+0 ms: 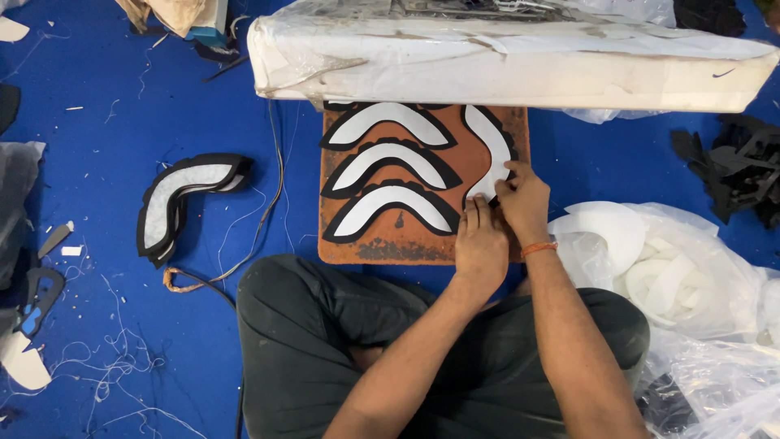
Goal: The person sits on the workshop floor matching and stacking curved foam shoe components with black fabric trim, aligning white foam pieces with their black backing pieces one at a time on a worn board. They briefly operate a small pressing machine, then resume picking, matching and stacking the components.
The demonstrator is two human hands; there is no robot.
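Note:
An orange-brown board [382, 248] lies on the blue floor in front of my crossed legs. On it rest three curved black pieces topped with white foam [390, 207], stacked in a column, and a fourth curved piece [490, 142] standing on end at the right. My right hand [524, 199] pinches the lower end of that fourth piece. My left hand [481, 244] presses flat on the board just below it, fingertips touching the same end.
A long white plastic-wrapped slab [512, 61] spans the top. A stack of finished curved pieces [183, 199] lies left. A clear bag of white foam cutouts [666, 268] sits right, black scraps [743, 167] beyond it. A cord [268, 211] and loose threads trail on the floor.

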